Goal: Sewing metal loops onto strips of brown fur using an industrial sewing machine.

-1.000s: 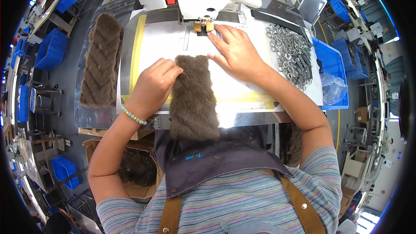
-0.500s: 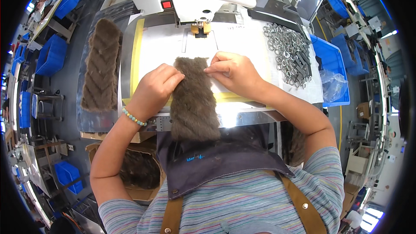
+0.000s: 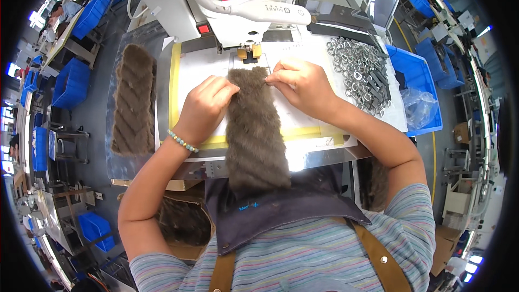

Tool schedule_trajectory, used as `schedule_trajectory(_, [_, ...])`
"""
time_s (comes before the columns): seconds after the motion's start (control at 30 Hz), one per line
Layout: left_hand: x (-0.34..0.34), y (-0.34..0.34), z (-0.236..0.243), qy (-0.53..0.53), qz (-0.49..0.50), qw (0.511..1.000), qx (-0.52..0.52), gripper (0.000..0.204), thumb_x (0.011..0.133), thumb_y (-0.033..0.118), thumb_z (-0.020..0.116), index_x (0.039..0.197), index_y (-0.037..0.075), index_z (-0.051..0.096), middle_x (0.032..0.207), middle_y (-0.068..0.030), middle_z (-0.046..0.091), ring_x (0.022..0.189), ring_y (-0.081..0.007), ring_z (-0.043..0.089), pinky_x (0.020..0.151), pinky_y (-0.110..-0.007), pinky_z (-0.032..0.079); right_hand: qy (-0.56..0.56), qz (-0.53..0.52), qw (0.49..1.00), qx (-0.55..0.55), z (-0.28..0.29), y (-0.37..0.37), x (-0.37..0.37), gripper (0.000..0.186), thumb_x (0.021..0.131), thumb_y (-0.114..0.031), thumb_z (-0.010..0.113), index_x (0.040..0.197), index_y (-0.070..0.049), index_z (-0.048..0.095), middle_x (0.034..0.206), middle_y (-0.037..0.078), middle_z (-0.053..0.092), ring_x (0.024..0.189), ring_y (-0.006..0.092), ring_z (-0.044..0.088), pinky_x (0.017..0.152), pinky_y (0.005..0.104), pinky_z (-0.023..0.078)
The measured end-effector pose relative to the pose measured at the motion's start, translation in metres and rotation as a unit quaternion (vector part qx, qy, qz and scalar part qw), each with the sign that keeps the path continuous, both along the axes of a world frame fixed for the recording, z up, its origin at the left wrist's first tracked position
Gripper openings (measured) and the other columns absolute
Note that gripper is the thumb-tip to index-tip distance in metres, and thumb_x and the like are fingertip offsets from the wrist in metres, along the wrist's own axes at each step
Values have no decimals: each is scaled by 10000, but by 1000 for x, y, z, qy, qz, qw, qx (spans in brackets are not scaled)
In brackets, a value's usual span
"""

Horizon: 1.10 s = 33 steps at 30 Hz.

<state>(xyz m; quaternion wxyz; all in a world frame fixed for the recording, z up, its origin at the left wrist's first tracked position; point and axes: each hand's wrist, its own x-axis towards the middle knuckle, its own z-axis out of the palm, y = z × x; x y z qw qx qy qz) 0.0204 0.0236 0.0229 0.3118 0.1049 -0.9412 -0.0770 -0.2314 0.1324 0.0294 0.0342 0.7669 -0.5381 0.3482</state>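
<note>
A long strip of brown fur (image 3: 256, 135) lies in front of me, its far end on the white sheet and its near end hanging over the table edge onto my apron. My left hand (image 3: 204, 107) pinches the left edge near the far end between thumb and fingers. At the opposite edge, my right hand (image 3: 305, 87) pinches the far right corner. Just beyond that end is the sewing machine's head (image 3: 243, 24), with brass-coloured clamp pieces (image 3: 249, 52) above a dark small plate. The fur's far end sits close to these pieces; whether it touches them I cannot tell.
Another fur strip (image 3: 134, 100) lies at the table's left. On the right are a pile of metal rings and dark clips (image 3: 361, 73), a small screen (image 3: 383, 4) and a blue bin (image 3: 413, 70) with clear plastic. Below left, a cardboard box (image 3: 203, 203) holds dark fur.
Both hands have carried the fur strip slightly forward, closer to the machine's clamp pieces. My head view has also shifted, so the machine and table appear lower in the picture.
</note>
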Motion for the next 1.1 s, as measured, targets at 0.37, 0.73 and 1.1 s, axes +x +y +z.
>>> schedule_trajectory(0.37, [-26,-32,-10,34,62,995,67,91,868,-23,749,955,4,756,906,-111,732,866,-300,708,778,-395,569,-28,-20,999,-5,-12,-33,-20,65,880,-76,810,939,-72,784,906,48,719,804,239,720,697,346,580])
schedule_trajectory(0.73, [-30,-35,-15,7,73,997,-7,147,870,44,774,1016,29,757,1004,-88,737,930,-289,692,810,-397,578,-54,-17,998,23,-25,-37,-26,132,912,-108,790,1031,-52,800,1043,69,740,970,252,726,837,372,588])
schedule_trajectory(1.1, [-27,-36,-20,-76,74,994,-9,326,982,131,696,1274,-15,683,1332,-175,706,1211,-346,649,1058,-452,514,92,20,995,-11,-27,-39,-27,192,917,-91,750,1096,-24,727,1251,126,744,1208,291,694,1000,412,566])
